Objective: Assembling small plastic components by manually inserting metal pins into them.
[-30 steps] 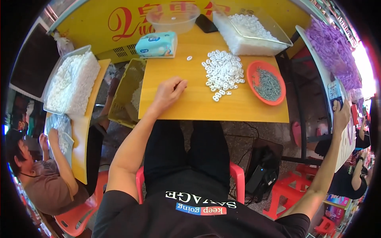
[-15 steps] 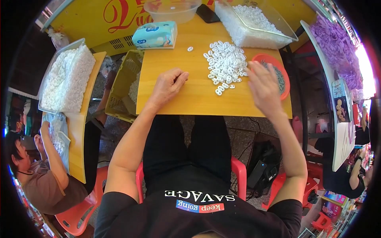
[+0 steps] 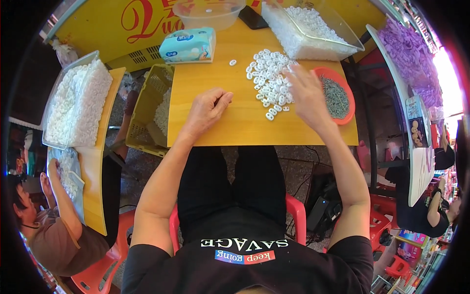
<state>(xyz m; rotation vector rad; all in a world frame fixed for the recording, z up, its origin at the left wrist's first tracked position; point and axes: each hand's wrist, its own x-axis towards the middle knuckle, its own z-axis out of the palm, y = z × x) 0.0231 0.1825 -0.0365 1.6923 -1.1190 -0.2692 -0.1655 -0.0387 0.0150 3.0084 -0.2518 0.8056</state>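
White two-holed pieces (image 3: 268, 81) are being reached over on the table (image 3: 245, 132), right hand (image 3: 307, 96) blurred, pinch can't be told. Left hand (image 3: 207, 109) is being held curled, contents hidden. Orange bowl (image 3: 330, 73) is being crowded by right hand; pins (image 3: 337, 100) could be getting spilled by a bump.

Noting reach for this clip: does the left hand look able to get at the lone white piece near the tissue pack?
Probably yes: only yellow tabletop lies between the left hand and the lone white piece, though its grip looks loosely curled.
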